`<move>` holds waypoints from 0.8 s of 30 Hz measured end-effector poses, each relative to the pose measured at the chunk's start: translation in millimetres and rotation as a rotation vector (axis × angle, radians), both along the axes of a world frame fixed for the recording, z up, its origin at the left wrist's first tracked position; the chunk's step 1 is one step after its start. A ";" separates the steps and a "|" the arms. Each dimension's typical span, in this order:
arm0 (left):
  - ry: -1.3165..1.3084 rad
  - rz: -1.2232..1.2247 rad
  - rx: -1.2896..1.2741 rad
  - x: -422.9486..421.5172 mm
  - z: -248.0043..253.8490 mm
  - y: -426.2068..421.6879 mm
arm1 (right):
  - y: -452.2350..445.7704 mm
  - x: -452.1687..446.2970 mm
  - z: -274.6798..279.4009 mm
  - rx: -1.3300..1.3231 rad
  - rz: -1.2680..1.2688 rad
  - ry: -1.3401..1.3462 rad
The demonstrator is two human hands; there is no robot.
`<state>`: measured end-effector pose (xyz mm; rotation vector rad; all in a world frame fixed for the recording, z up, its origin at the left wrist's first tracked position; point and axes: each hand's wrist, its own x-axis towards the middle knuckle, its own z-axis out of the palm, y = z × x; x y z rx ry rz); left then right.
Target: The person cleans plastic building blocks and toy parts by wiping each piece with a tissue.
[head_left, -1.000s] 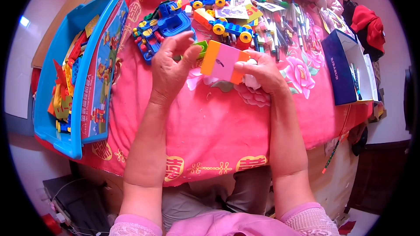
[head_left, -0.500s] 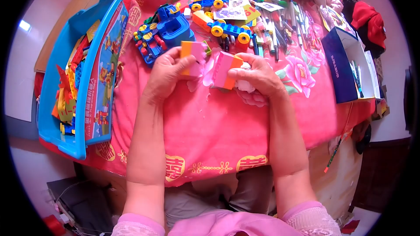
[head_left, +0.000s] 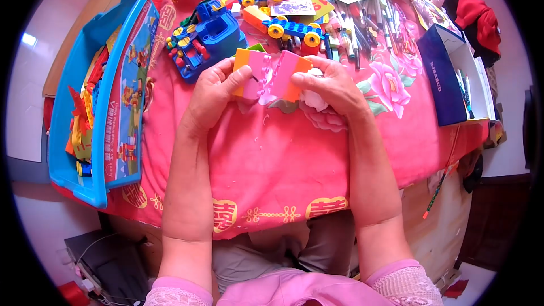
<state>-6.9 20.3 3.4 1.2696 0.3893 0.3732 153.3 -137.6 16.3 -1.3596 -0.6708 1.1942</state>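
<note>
My left hand (head_left: 218, 88) grips a block of pink and orange toy bricks (head_left: 258, 73), its orange part on the left and its pink studs facing right. Another pink and orange brick block (head_left: 286, 76) is in my right hand (head_left: 331, 86), with the orange part toward my palm. The two blocks meet or nearly touch at their pink sides; I cannot tell whether they are joined. A bit of green brick (head_left: 258, 47) shows behind the left block. Something white and crumpled (head_left: 313, 100) lies below my right fingers.
At the left stands a blue bin (head_left: 102, 184) of toy parts. Beyond my hands are a blue toy vehicle (head_left: 212, 34), wheeled bases (head_left: 294, 30), cards (head_left: 292, 8) and many pens (head_left: 354, 37). A dark blue box (head_left: 439, 76) sits at the right on the red cloth (head_left: 283, 164).
The two brick blocks have come closer together, pink sides facing, and the right one has turned. Both hands still hold them. The view has shifted slightly.
</note>
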 end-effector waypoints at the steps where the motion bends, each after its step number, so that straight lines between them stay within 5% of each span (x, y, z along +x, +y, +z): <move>1: -0.005 0.005 -0.011 -0.7 0.1 1.3 | 1.1 1.1 -1.5 -0.003 -0.014 -0.045; 4: -0.065 0.091 0.018 2.3 -2.6 0.1 | 10.2 0.9 -19.4 0.145 -0.266 -0.358; 9: -0.152 0.057 0.019 1.7 2.8 -4.6 | 7.3 -10.5 0.3 0.438 -0.562 -0.263; 14: -0.172 -0.007 0.099 8.0 9.7 -29.6 | 6.9 -29.6 -6.2 0.371 -0.254 -0.558; 22: -0.152 -0.106 -0.049 2.3 2.8 -12.4 | -2.4 -22.5 8.9 0.236 -0.079 -0.118; 24: -0.247 -0.051 -0.184 -2.2 7.4 -1.1 | -3.6 -17.7 4.5 0.180 -0.111 -0.204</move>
